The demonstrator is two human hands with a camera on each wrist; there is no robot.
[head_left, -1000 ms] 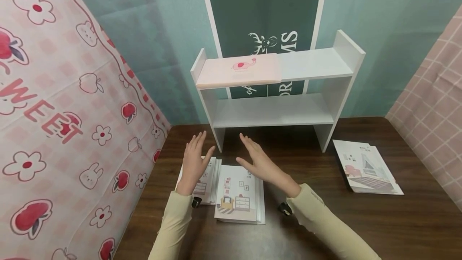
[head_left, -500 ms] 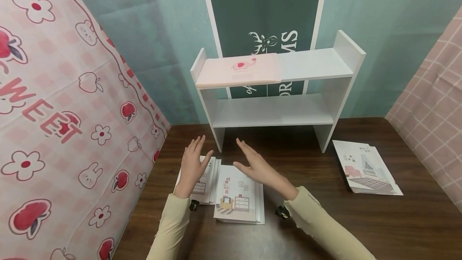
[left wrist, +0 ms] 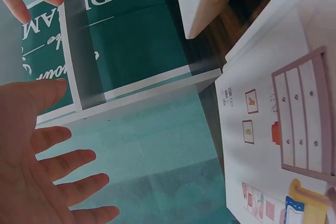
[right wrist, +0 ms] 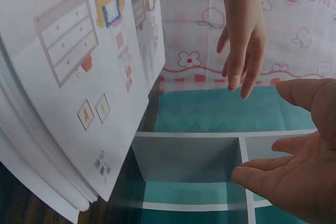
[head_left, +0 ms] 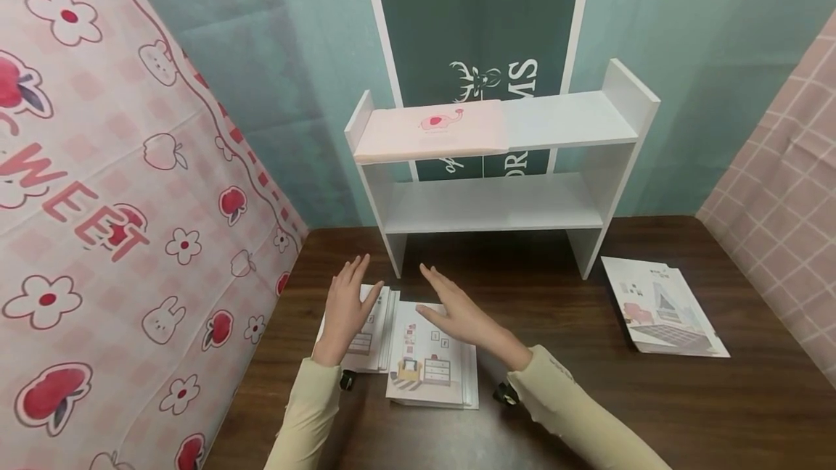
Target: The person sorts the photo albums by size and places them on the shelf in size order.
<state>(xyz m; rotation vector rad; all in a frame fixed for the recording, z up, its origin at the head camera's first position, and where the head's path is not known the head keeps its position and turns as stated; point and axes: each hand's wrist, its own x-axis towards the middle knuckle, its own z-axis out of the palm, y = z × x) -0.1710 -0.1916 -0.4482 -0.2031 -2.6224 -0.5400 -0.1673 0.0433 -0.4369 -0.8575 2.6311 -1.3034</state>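
Red letters on the pink curtain read "SWEET", while white lettering on the dark green panel, partly covered by the white shelf, shows "of" and "MS" beside a deer's head; small characters printed on the illustrated packs are illegible. The left hand hovers over the left pack, the right hand over the middle pack; both have fingers extended, grasping nothing. Both packs lie side by side on the dark wood-grain table, before the shelf; another pack lies farther right. Blue-green cloth backs the room.
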